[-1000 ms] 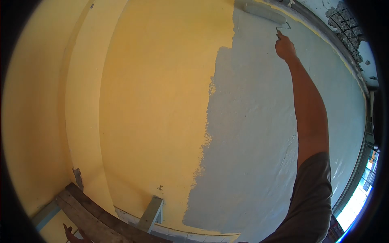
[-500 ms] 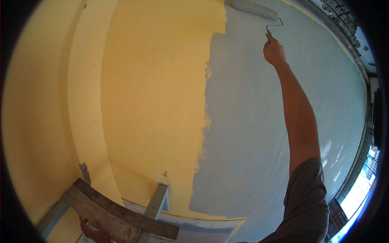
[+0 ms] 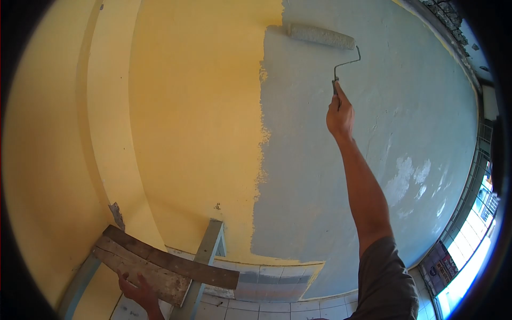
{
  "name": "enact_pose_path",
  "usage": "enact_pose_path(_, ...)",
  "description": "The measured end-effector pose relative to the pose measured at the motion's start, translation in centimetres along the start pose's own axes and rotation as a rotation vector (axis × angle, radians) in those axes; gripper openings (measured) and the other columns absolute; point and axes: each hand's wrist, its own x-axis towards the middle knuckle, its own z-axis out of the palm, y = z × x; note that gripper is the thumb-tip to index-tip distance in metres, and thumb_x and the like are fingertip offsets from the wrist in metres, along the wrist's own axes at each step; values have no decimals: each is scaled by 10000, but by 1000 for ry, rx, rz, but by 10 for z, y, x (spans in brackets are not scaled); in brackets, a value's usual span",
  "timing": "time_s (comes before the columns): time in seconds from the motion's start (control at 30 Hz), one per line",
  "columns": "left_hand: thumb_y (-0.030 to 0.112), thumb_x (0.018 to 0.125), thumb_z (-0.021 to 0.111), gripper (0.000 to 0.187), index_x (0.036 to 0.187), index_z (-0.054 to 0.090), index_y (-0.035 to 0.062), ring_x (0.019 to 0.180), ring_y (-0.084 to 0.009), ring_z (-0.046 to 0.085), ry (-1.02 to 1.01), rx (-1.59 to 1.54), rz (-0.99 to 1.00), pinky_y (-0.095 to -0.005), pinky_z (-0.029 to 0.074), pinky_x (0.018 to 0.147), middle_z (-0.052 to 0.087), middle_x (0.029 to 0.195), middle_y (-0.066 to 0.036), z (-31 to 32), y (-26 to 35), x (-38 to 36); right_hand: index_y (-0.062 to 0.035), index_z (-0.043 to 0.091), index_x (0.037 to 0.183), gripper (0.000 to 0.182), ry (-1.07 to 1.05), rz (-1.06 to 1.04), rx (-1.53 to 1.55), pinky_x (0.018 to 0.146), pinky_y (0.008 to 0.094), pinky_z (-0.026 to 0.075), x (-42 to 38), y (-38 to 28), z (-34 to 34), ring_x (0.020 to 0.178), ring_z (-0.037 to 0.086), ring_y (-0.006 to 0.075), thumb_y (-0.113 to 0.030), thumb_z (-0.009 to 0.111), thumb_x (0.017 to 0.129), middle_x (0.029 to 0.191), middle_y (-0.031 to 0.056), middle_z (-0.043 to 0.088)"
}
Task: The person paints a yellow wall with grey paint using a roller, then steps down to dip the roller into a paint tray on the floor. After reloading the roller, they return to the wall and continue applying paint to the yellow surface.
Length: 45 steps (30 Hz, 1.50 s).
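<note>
My right hand [image 3: 341, 112] is closed around the handle of a paint roller [image 3: 322, 37], its arm stretched up. The roller's grey sleeve lies against the grey-painted part of the wall [image 3: 314, 133], near the ragged border with the yellow part [image 3: 197, 106]. At the lower left, my left hand [image 3: 140, 290] rests on the near edge of a worn wooden plank [image 3: 144, 269], fingers on its top and apart. A second, darker plank [image 3: 176, 261] lies alongside it. The left thumb and palm are partly hidden.
Blue-grey wooden supports [image 3: 207, 250] carry the planks. White tiles [image 3: 266, 274] line the wall's foot, partly smeared grey, above a tiled floor [image 3: 277, 308]. A bright barred window or doorway [image 3: 472, 234] is at the right. A yellow pillar [image 3: 112, 106] stands at the left.
The roller and my right hand have come down along the wall. The view has tilted downward, showing more floor and more of my left hand, which stays at the plank.
</note>
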Motion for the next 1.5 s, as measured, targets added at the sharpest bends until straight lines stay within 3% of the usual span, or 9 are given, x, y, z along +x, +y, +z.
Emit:
enact_pose_path(0.13,85,933,708,755,1607,370,64,1294,-358,489,-39,-42,-14,-522,316,1137,536,1358,-189,-2,8,0,-73,593,1506,442,-25,-5,46,663,350,511,-26,-18,6,693,646,204,-136,458,1090,1073,198,771)
enact_pose_path(0.37,99,914,711,767,1601,374,54,1271,-367,502,-22,-14,27,-533,321,1128,549,1326,-191,1,6,1,-160,628,1483,432,-77,32,40,691,407,520,-3,-67,32,724,681,284,-168,484,1076,917,152,758)
enact_pose_path(0.73,53,886,726,788,1587,368,15,1305,-354,476,-22,0,44,-500,336,1133,528,1346,-180,-3,-6,16,-209,555,1542,492,-29,-10,12,982,509,541,106,-114,106,1153,676,446,-216,441,1064,1286,234,709)
enact_pose_path(0.8,490,953,748,788,1466,519,-63,1120,-429,637,70,209,250,-545,503,960,671,1219,-234,-4,-11,30,-218,539,1554,509,-38,10,34,1007,510,531,152,-132,107,1184,664,446,-221,438,1055,1318,236,696)
enact_pose_path(0.97,450,946,760,754,1440,533,-74,1110,-437,636,164,241,316,-549,496,966,671,1212,-245,-20,-8,34,-245,524,1569,555,21,-69,-10,1005,502,545,262,-149,131,1216,670,424,-213,453,1020,1350,230,689)
enact_pose_path(1.1,451,957,745,747,1441,527,-75,1125,-441,626,161,223,296,-557,483,981,667,1220,-245,-23,-10,35,-239,641,1470,422,-14,26,123,515,384,489,308,-166,135,565,596,202,-223,497,1074,903,77,737)
enact_pose_path(1.17,447,955,750,754,1450,519,-73,1132,-440,623,158,210,280,-557,478,989,662,1231,-247,-22,-8,33,-270,483,1604,604,-158,59,186,615,433,560,316,-158,136,731,702,248,-160,481,1010,1223,179,740)
enact_pose_path(1.43,364,920,795,761,1485,495,-49,1152,-440,604,70,180,313,-555,461,1021,644,1259,-253,1,-4,29,-280,506,1583,546,-76,67,44,913,479,585,184,-130,126,1083,723,400,-227,444,1043,1304,222,715)
enact_pose_path(1.5,53,892,720,786,1590,361,15,1310,-360,482,46,66,131,-495,328,1144,525,1375,-191,3,3,14,-264,545,1554,513,-103,105,127,1002,490,555,140,-130,116,1203,673,427,-254,446,1051,1308,243,706)
